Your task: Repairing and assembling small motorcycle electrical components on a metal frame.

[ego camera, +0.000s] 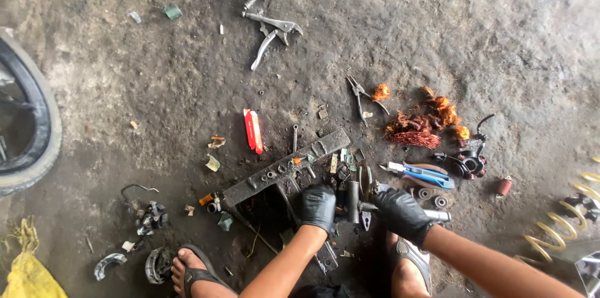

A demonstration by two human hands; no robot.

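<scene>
Both our gloved hands work low at 6 o'clock: left hand curls down onto small dark parts by the metal bar, steadying them; right hand grips a grey cylindrical part. Blue pliers lie at 1 o'clock within reach, copper wire beyond, locking pliers far at 12.

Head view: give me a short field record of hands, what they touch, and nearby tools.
setting: dirt floor, person squatting in sandals
left hand: black glove, resting on small dark metal parts beside the flat metal bar
right hand: black glove, closed around a grey metal cylinder
near right hand: blue-handled pliers, copper wire pile
farther off: locking pliers, red and white packet, tyre at left edge
</scene>
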